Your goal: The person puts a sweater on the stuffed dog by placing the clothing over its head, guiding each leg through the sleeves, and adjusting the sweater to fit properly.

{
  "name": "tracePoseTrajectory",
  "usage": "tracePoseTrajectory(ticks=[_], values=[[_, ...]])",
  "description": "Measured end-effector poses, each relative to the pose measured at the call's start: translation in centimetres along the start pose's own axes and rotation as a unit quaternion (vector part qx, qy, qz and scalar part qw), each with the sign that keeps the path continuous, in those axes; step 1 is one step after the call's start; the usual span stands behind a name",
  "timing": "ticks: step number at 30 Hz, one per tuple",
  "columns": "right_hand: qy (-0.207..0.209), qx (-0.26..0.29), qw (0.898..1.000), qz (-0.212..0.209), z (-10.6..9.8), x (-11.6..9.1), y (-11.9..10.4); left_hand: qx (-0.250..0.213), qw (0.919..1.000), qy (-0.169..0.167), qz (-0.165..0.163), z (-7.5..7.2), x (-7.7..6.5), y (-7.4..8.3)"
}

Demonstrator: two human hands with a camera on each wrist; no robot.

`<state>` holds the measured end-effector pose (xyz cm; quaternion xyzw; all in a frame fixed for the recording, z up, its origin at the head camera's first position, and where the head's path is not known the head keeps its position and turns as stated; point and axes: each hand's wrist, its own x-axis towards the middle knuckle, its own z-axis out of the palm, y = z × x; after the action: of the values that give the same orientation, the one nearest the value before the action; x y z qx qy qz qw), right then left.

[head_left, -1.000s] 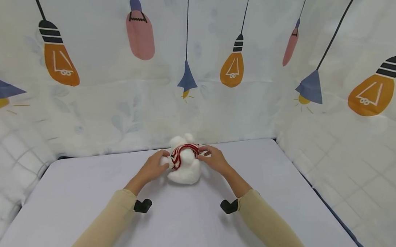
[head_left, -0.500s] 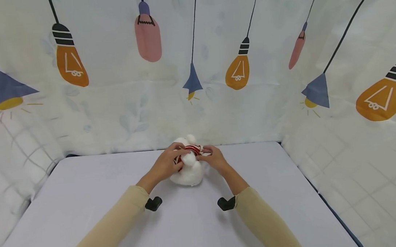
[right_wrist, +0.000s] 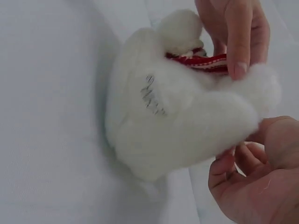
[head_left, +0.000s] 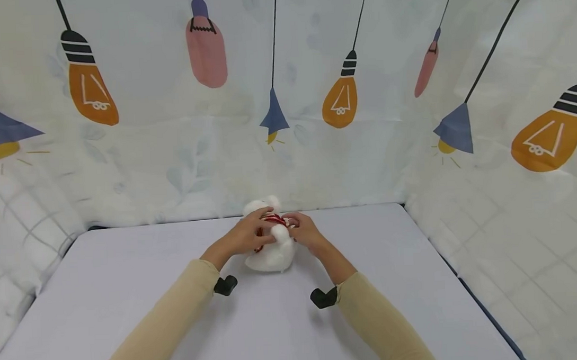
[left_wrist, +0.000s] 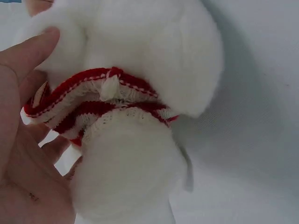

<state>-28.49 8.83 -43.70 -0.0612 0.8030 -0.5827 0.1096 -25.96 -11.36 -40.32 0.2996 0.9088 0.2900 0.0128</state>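
Note:
A white plush toy (head_left: 269, 261) in a red-and-white striped knit garment (head_left: 276, 219) rests on the table near its back edge. My left hand (head_left: 248, 234) grips it from the left, reaching over the garment. In the left wrist view the thumb presses on a round white limb (left_wrist: 70, 51), with fingers behind the striped knit. From the other side my right hand (head_left: 308, 234) pinches the toy at the garment's right end. The right wrist view shows dark markings (right_wrist: 152, 95) on the white fur; the right fingers curl at the toy's edge, their tips partly hidden behind it.
A white-covered table (head_left: 130, 291) fills the foreground. Behind it hangs a pale curtain (head_left: 211, 167) printed with lamps and bulbs, which continues along both sides. A black device (head_left: 225, 285) is worn at each wrist.
My left hand has moved right from the toy's left limb to over its middle, covering much of the garment. My right hand has stayed at the right side, edging slightly inward.

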Motion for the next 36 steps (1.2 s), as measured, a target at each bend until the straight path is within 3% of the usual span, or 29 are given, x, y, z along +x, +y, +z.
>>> tracePoseTrajectory(ticks=[3, 7, 10, 12, 15, 18, 23, 24, 25, 26, 27, 29, 33, 36], values=[[-0.005, -0.007, 1.0, -0.001, 0.0, -0.2, -1.1, 0.024, 0.9995, -0.012, -0.015, 0.1, 0.3, 0.0], [-0.005, -0.018, 1.0, -0.006, -0.1, -0.5, -2.0, 0.066, 0.9974, 0.002, -0.029, 1.3, 0.3, -0.1], [-0.007, -0.08, 0.996, -0.039, -0.3, -1.2, -2.2, 0.097, 0.9943, 0.032, -0.029, 2.4, 0.3, 0.0], [-0.004, -0.143, 0.987, -0.072, -0.3, -1.8, -2.3, 0.117, 0.9911, 0.057, -0.029, 3.0, 0.4, 0.2], [-0.002, -0.224, 0.968, -0.115, -0.2, -2.8, -2.5, 0.144, 0.9847, 0.092, -0.035, 3.7, 0.5, 0.3], [0.0, -0.286, 0.945, -0.157, 0.1, -3.7, -2.7, 0.144, 0.9813, 0.112, -0.062, 4.1, 0.5, 0.3], [0.039, -0.41, 0.868, -0.278, 0.5, -5.0, -2.9, 0.117, 0.9783, 0.126, -0.116, 4.1, 0.8, 1.0], [0.048, -0.42, 0.855, -0.3, 0.5, -5.2, -2.9, 0.115, 0.9777, 0.127, -0.122, 4.1, 0.8, 1.1], [0.056, -0.419, 0.85, -0.314, 0.5, -5.4, -2.7, 0.114, 0.9777, 0.127, -0.123, 4.1, 0.8, 1.1], [0.06, -0.409, 0.853, -0.319, 0.4, -5.3, -2.4, 0.113, 0.9783, 0.125, -0.12, 4.1, 0.9, 1.1], [0.065, -0.393, 0.862, -0.313, 0.3, -5.2, -2.2, 0.107, 0.9797, 0.123, -0.117, 4.1, 0.9, 1.0], [0.08, -0.352, 0.888, -0.284, 0.0, -4.8, -1.6, 0.09, 0.9838, 0.113, -0.106, 3.8, 0.8, 0.8], [0.099, -0.227, 0.952, -0.181, -0.8, -3.9, -0.8, 0.058, 0.9926, 0.082, -0.069, 3.1, 0.8, 0.5], [0.093, -0.157, 0.976, -0.119, -1.5, -3.2, -0.5, 0.047, 0.9957, 0.067, -0.042, 2.7, 0.6, 0.4]])
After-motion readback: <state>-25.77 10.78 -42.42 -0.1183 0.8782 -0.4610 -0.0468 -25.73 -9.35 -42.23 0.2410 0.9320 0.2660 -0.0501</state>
